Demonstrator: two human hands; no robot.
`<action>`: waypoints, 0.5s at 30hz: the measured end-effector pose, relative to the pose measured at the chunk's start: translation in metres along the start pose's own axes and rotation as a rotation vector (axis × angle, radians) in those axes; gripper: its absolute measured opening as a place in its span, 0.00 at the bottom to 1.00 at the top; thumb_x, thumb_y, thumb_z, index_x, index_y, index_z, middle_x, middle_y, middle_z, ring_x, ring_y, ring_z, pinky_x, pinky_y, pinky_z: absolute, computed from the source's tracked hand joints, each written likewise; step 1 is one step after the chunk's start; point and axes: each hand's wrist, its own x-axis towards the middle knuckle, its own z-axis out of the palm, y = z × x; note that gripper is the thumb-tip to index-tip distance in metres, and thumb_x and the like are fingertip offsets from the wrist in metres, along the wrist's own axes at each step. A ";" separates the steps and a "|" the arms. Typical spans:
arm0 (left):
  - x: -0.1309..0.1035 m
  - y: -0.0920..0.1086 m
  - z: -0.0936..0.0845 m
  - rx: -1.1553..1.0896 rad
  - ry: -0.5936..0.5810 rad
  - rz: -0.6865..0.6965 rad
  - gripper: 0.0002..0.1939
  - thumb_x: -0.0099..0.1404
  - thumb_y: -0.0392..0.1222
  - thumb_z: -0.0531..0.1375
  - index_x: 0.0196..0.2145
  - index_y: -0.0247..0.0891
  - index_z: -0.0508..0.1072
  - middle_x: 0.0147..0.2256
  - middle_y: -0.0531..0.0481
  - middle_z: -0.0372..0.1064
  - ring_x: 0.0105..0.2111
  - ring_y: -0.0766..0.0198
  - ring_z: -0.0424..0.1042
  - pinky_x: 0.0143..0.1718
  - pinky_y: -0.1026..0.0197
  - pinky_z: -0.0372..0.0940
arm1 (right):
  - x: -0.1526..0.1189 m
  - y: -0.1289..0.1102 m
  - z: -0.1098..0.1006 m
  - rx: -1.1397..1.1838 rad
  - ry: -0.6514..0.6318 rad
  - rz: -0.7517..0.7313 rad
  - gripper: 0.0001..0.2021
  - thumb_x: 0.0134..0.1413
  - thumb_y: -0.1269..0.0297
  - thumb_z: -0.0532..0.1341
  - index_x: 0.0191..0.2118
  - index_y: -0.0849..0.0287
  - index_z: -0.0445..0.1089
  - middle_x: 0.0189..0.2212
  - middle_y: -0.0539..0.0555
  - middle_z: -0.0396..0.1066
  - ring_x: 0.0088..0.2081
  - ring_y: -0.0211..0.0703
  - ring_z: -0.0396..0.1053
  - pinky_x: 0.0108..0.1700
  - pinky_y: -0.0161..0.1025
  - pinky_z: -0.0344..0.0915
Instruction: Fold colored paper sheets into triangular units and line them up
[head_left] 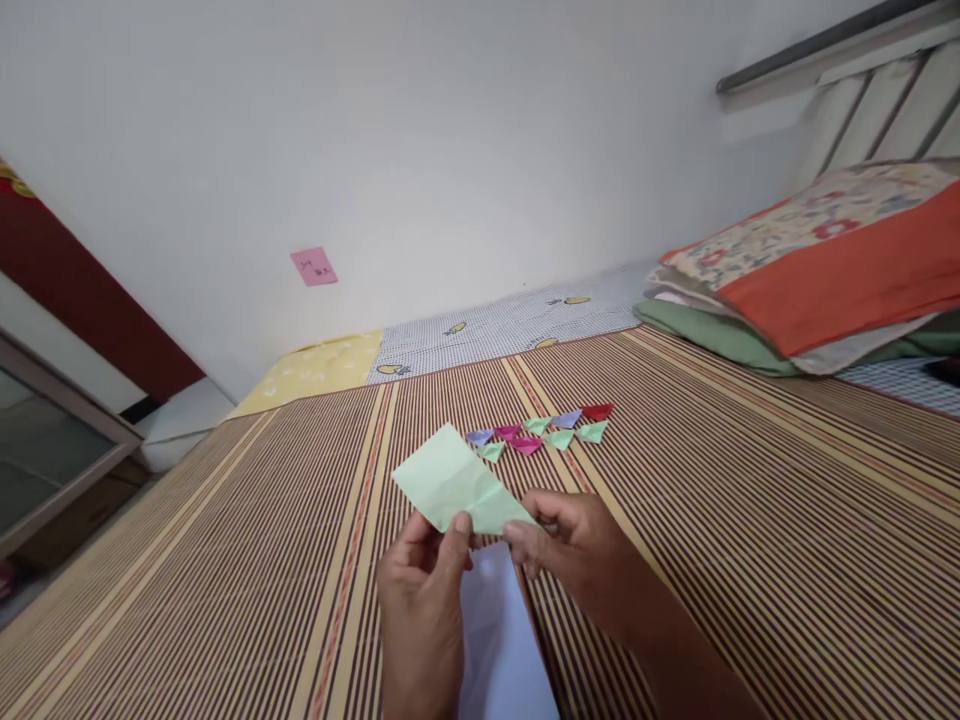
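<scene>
A light green sheet of paper (450, 475), with one corner folded over, is held up in front of me. My left hand (427, 600) pinches its lower edge between thumb and fingers. At the pointed right corner, my right hand (566, 540) is closed on the paper too. Below both hands lies a pale lavender sheet (499, 640), partly covered by my left hand. Just beyond the green paper, several small folded paper pieces (559, 439) in green, purple, magenta and red sit in two rows.
A striped mat (247, 560) spreads under everything. Folded bedding (825, 260) is piled at the back right, near a radiator (885, 105). A checked cloth (487, 335) and a yellow cloth (315, 365) run along the wall. A pink note (314, 267) is on the wall.
</scene>
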 end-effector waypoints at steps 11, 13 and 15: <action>-0.004 0.011 -0.006 0.250 -0.321 0.110 0.09 0.65 0.47 0.67 0.36 0.38 0.80 0.28 0.52 0.72 0.29 0.65 0.67 0.32 0.65 0.63 | -0.003 -0.002 -0.012 -0.041 0.094 -0.160 0.06 0.62 0.63 0.65 0.34 0.58 0.76 0.29 0.49 0.73 0.32 0.42 0.69 0.35 0.38 0.66; -0.001 0.010 -0.007 0.186 -0.295 0.087 0.10 0.65 0.48 0.68 0.32 0.38 0.79 0.27 0.52 0.72 0.28 0.66 0.68 0.31 0.66 0.63 | -0.004 -0.003 -0.012 -0.057 0.142 -0.226 0.06 0.64 0.64 0.63 0.34 0.57 0.76 0.30 0.49 0.73 0.34 0.43 0.70 0.37 0.39 0.66; 0.002 0.006 -0.007 0.030 -0.297 -0.034 0.16 0.66 0.52 0.66 0.30 0.36 0.78 0.25 0.50 0.74 0.25 0.67 0.70 0.27 0.67 0.63 | -0.004 -0.005 -0.015 -0.103 0.208 -0.327 0.03 0.64 0.66 0.64 0.37 0.56 0.76 0.32 0.50 0.74 0.37 0.44 0.71 0.41 0.40 0.66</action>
